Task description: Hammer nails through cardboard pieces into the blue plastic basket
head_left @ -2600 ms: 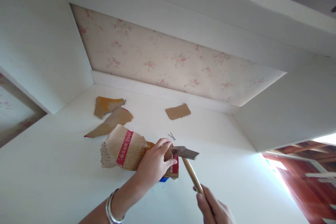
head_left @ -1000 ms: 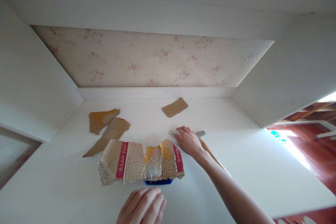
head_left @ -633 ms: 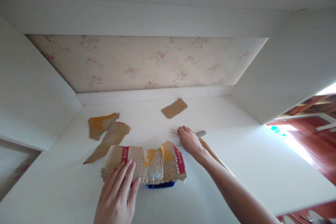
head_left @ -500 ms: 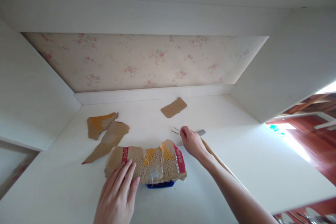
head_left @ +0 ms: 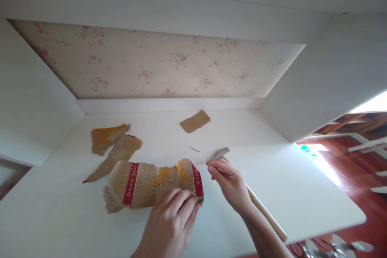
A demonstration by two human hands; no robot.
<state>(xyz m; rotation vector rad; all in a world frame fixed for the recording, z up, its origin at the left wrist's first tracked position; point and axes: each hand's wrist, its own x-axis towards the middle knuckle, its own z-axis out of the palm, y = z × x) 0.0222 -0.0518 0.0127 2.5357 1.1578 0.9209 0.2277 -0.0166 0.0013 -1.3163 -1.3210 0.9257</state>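
from the cardboard [head_left: 146, 187] on the table [head_left: 302, 193], scraps [head_left: 125, 149] lie at ten o'clock, a patch [head_left: 195, 121] at one, a nail [head_left: 195, 149] at two. the hammer [head_left: 266, 212] is at three.

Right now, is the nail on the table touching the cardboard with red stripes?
Apart: the head view shows white table between the nail and the far edge of the striped cardboard.

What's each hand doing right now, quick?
Left hand: curled on the large cardboard, grip unclear.
Right hand: closed in a pinch over the hammer; contents unclear.
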